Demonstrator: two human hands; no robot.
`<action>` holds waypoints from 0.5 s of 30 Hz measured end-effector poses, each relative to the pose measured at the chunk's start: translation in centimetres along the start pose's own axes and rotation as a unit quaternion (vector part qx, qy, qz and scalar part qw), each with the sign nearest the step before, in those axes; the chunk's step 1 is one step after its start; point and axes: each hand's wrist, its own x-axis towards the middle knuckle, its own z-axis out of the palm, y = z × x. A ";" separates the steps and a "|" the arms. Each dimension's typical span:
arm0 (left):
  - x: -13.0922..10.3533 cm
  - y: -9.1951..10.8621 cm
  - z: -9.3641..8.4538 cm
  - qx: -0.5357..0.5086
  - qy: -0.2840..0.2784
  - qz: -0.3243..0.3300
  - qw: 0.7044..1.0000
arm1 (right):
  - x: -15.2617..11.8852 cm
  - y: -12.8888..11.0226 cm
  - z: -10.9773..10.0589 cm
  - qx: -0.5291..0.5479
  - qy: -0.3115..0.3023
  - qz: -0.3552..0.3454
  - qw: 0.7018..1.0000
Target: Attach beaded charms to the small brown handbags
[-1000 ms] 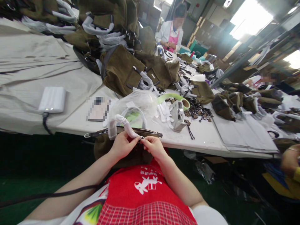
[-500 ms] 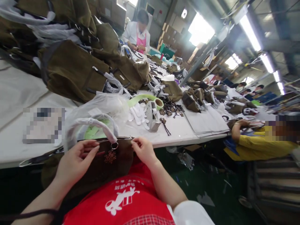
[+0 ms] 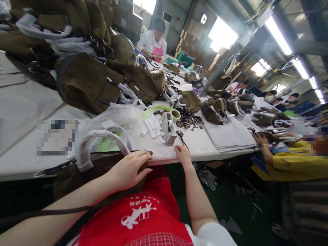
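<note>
The brown-green handbag (image 3: pixel 101 166) lies in the lower left of the frame, against the near edge of the white surface (image 3: pixel 198 149), with its wrapped handle (image 3: pixel 104 133) arching up. The left hand (image 3: pixel 130 169) rests over the handbag's right end, its fingers across the top edge and its thumb spread apart from them, leaving a moderate gap. The right hand (image 3: pixel 183 155) is at the edge of the surface, right of the handbag and apart from it, with fingers bent and bunched narrowly; whether they grip anything cannot be told. A dark charm (image 3: pixel 180 133) with a cord lies just beyond its fingertips.

A grey metal dispenser (image 3: pixel 167 130) stands just left of the charm, beside loose white pieces (image 3: pixel 153 127) and a roll of light green tape (image 3: pixel 175 115). Behind them is a heap of dark charms (image 3: pixel 190 120). Clear plastic (image 3: pixel 115 114) lies behind the handbag, and a pixelated flat object (image 3: pixel 58 137) is to its left. More brown-green bags (image 3: pixel 88 83) are piled in the upper left. White sheets (image 3: pixel 230 133) lie right of centre. A person in a pink apron (image 3: pixel 156 51) stands at upper centre, and another in yellow (image 3: pixel 294 165) is at the right edge, hand on a bag.
</note>
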 end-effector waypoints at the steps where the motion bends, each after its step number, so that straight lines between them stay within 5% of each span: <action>1: 1.2 0.0 0.7 0.031 -0.015 0.013 0.999 | 0.1 0.0 -0.1 0.004 0.001 -0.003 1.000; 8: 7.7 -3.2 7.1 0.177 -0.100 0.004 0.979 | 0.6 0.4 -0.7 0.058 0.031 -0.007 0.998; 15: 9.1 -5.2 8.8 0.189 -0.088 -0.031 0.977 | 1.6 2.1 -1.6 0.135 0.095 0.027 0.986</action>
